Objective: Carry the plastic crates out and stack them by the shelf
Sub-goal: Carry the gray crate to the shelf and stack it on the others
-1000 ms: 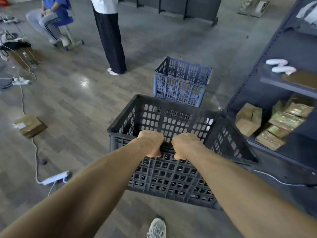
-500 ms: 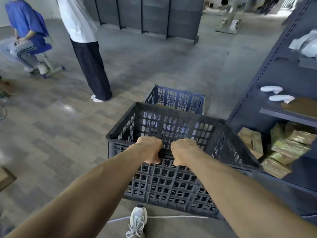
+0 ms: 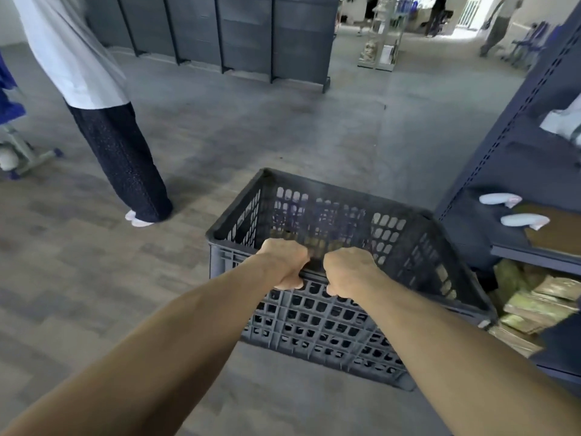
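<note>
Our left hand [image 3: 284, 264] and right hand [image 3: 347, 272] sit side by side on the near rim of the dark plastic crate [image 3: 314, 328], fingers curled over its edge, holding it clear of the floor [image 3: 283, 136]. The blue shelf [image 3: 515, 127] stands just to its right. Farther left a person [image 3: 119, 158] stands; grey panels [image 3: 251, 33] line the back.

Bare left grip [image 3: 284, 262] and right grip [image 3: 349, 269] on bare forearms [image 3: 188, 335].
</note>
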Available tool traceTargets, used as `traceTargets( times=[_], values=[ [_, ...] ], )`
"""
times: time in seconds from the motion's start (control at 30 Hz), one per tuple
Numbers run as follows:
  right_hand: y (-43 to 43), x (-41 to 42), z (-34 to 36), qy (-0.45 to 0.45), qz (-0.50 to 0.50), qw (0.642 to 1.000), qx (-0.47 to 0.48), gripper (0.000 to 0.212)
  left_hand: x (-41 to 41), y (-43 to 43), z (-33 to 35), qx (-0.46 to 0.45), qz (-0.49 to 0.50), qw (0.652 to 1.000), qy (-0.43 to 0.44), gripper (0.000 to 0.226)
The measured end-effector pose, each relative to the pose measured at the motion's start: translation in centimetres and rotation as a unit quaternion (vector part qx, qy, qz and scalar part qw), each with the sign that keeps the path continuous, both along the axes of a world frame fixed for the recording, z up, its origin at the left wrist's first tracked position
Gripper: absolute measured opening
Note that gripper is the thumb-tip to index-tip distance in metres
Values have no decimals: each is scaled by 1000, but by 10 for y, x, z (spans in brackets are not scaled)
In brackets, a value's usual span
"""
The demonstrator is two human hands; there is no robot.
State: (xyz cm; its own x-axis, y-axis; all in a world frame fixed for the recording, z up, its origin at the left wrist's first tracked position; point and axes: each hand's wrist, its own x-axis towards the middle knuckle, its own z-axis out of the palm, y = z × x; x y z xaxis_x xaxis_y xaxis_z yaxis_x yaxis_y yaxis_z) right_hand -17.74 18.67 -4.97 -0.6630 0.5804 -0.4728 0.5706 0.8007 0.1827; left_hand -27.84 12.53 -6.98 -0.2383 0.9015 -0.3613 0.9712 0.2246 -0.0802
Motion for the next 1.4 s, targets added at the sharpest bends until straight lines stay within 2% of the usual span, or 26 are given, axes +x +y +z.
traceTargets(
  times=[0.4,0.63,0.77,1.07,1.4],
  values=[
    [114,-110,-13,15,30,998,48,35,-108,109,-16,45,11,999,2,25],
    [180,-160,-40,9,48,997,56,33,-155,172,-42,54,34,998,3,25],
    [205,-181,-51,10,49,997,59,24,-176,196,-54,58,41,997,-5,25],
    [227,-207,-68,20,37,996,72,21,-207,222,-73,68,20,998,-7,30],
    [208,-204,-75,13,33,996,85,23,-204,203,-84,94,9,995,-13,27]
  ],
)
